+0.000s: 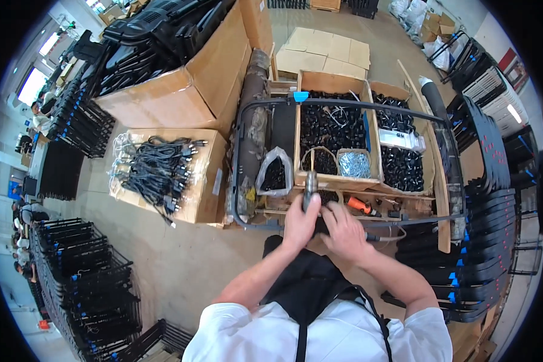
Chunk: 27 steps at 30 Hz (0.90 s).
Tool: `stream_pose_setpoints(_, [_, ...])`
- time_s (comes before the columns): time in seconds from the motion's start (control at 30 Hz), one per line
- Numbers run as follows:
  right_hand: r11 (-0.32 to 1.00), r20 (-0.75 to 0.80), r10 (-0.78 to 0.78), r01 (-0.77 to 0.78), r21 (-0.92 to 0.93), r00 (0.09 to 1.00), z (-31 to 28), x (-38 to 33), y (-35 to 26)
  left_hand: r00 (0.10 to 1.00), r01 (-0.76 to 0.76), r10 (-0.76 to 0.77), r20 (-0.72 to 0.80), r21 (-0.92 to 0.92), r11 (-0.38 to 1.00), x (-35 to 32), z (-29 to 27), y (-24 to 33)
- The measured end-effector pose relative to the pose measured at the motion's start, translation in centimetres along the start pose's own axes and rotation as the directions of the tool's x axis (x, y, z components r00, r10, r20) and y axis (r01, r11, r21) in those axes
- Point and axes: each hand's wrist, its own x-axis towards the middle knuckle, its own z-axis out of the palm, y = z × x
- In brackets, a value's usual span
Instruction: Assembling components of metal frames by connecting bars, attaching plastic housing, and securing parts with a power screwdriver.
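Fingers of left hand (300, 223) are clamped on driver (311, 183) at near edge of surface (417, 206); right hand (346, 232) grip can't be told.

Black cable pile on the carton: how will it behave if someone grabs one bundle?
The black cables will probably flop, since they lie bent and looped. Bundles may snag, as they overlap with plugs poking out. A sideways tug could spill some off the carton: one end already pokes past its near edge.
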Motion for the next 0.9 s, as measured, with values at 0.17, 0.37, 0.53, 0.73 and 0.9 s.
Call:
stream_pose_setpoints(0.17, [0.992,0.069,-0.021,0.012,0.128,0.997,5.2,-12.3,-2.9,0.999,-0.036,0.038,-0.013,0.090,0.995,-13.4,-0.3,-7.4])
stream_pose_setpoints(0.37, [0.983,0.198,-0.015,-0.022,0.180,0.980,11.5,-17.8,-5.0,0.956,0.246,-0.267,-0.122,-0.162,0.956,-18.2,-0.1,-16.8])
stream_pose_setpoints(0.53, [0.987,0.238,0.081,-0.111,0.117,0.968,13.6,-16.0,-5.4,0.958,0.232,-0.249,-0.144,-0.125,0.965,-16.5,-1.4,-17.8])
stream_pose_setpoints(0.73, [0.982,0.222,0.086,-0.121,0.146,0.971,13.1,-15.6,-6.6,0.969,0.217,-0.214,-0.125,0.009,0.976,-16.1,-2.9,-17.0])
stream_pose_setpoints(0.9, [0.976,0.242,0.109,-0.150,0.159,0.964,13.0,-15.5,-6.8,0.959,0.249,-0.249,-0.134,-0.018,0.968,-16.1,-2.9,-16.4])
